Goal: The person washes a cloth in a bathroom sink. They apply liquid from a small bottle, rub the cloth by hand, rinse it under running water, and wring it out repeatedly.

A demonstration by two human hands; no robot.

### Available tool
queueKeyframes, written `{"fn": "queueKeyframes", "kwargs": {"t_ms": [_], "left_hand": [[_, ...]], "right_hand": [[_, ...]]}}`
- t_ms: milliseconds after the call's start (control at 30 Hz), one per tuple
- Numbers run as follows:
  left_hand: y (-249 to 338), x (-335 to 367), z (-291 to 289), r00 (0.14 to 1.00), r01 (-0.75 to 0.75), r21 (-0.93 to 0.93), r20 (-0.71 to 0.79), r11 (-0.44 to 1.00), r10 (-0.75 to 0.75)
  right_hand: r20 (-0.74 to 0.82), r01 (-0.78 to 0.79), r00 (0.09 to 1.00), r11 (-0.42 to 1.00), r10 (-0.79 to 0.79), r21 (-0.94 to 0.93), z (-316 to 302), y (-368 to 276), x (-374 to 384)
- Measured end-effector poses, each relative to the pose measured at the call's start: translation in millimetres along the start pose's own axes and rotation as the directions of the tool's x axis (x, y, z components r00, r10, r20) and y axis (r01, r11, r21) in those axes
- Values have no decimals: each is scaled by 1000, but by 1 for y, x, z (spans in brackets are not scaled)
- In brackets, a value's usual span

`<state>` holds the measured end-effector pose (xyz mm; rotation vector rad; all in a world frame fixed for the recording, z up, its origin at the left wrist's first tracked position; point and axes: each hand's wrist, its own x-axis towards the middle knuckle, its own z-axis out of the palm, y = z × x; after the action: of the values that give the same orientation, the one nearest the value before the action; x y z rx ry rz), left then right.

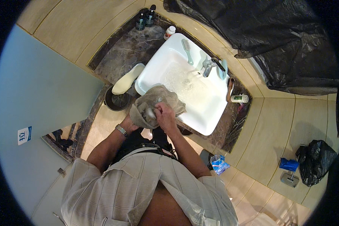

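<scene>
A wet grey-brown piece of fabric (170, 101), shaped somewhat like a soft hat, is held over the sink's near edge and bunched into a hollow. At its lower left side my left hand (128, 123) grips it, mostly hidden behind the cloth. My right hand (165, 116) is closed at the fabric's inner side, with the fingers bent together. Beside those fingers, in the hollow, lies a small whitish lump (151, 114), perhaps soap or foam. Just beyond is the white sink (146, 77), with bubbling water in its basin. Water runs from the chrome faucet (208, 67).
A pale green brush (187, 51) rests on the sink's back rim. Left of the sink are a cream sole-shaped piece (128, 79) and a dark bucket (116, 101). Dark bottles (140, 22) and a white bottle (170, 32) stand behind. A blue partition (45, 83) closes the left side.
</scene>
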<state>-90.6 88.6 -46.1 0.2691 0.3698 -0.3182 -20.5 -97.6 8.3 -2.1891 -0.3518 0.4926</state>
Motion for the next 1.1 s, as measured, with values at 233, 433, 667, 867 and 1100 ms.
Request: {"fn": "queueKeyframes", "kwargs": {"t_ms": [233,433,667,867,1100], "left_hand": [[-10,17,-30,997,-29,-34,65,999,31],[-5,22,-21,997,-61,17,38,998,60],[-8,26,-14,997,-71,150,-33,986,77],[-4,25,2,997,-37,-6,-73,999,37],[-11,22,2,997,-62,106,-29,992,65]], "right_hand": [[5,199,979,953,-203,-228,3,-9,-10],[50,236,972,957,-231,-169,2,-13,-11],[236,346,933,863,-273,-368,-9,-37,1],[293,371,922,801,-255,-470,-2,-38,17],[178,345,938,849,-297,-401,-3,-28,7]]}}
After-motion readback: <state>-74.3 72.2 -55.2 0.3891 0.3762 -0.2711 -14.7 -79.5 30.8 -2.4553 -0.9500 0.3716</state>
